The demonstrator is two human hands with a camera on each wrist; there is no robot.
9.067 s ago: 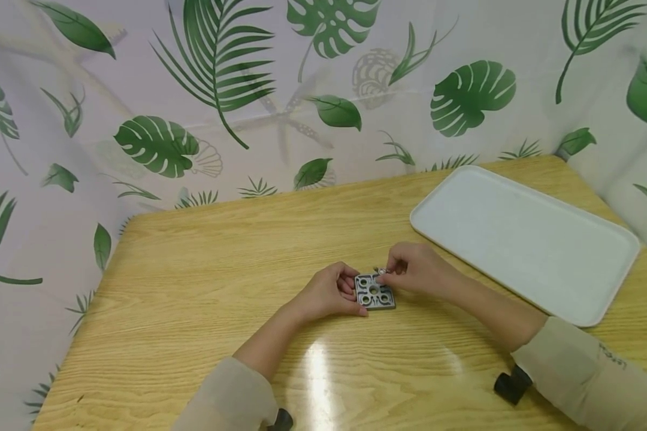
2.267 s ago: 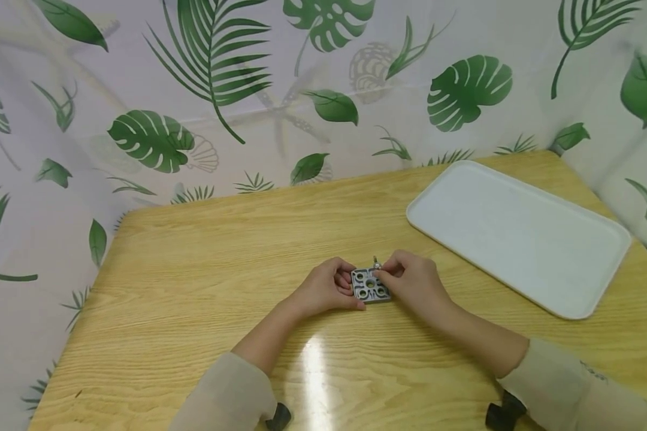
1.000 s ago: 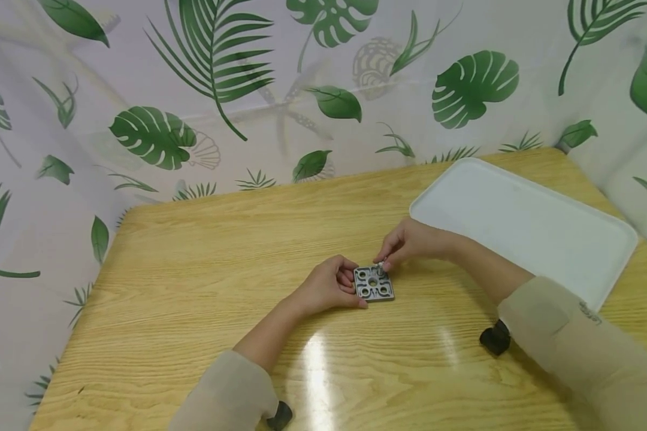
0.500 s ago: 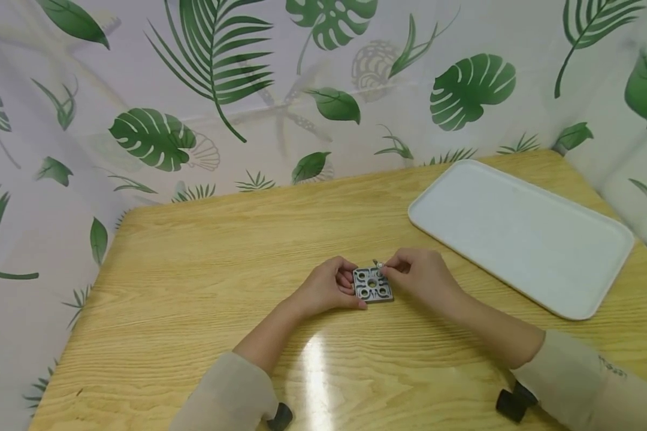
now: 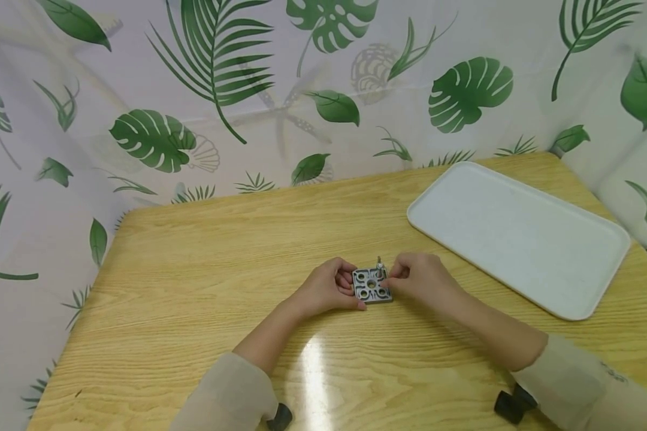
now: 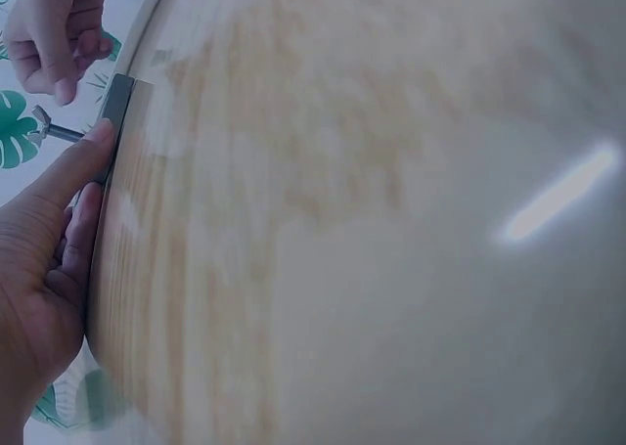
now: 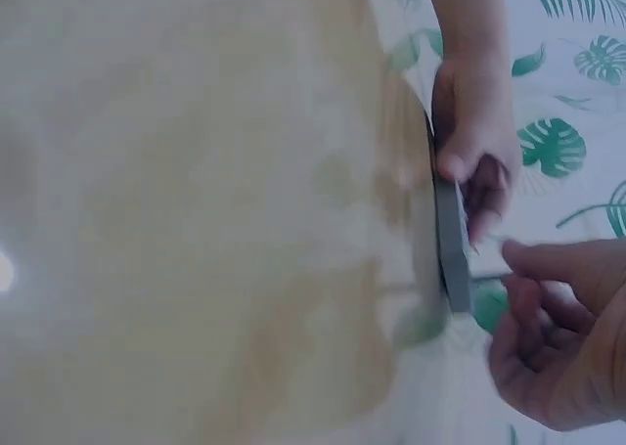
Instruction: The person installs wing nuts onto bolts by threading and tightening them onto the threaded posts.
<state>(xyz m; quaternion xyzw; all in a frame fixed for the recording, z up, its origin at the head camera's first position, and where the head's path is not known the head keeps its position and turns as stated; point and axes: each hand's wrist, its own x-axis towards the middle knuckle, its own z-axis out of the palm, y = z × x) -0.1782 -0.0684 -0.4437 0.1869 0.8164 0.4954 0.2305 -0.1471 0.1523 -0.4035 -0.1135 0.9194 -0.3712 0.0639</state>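
A small square grey metal plate (image 5: 371,285) with several round holes lies on the table, its near-left side held by my left hand (image 5: 323,290). The thumb runs along the near edge and the other fingers curl at the left side. From the far-right hole a wing screw (image 5: 380,267) stands upright; its winged head (image 6: 39,122) shows in the left wrist view. Close beside the screw is my right hand (image 5: 423,280), thumb and forefinger apart. In the left wrist view those fingertips are clear of the screw. The right hand partly hides the screw in the right wrist view.
A white rectangular tray (image 5: 517,233) lies at the right of the wooden table (image 5: 221,257). Leaf-patterned cloth (image 5: 280,78) hangs behind the table and at its sides. A black wrist device (image 5: 509,407) sits under the right sleeve.
My right hand reached over the screw a second ago, then pinched it from the right; now its fingers have come off, slightly nearer me. The left hand keeps its hold on the plate.
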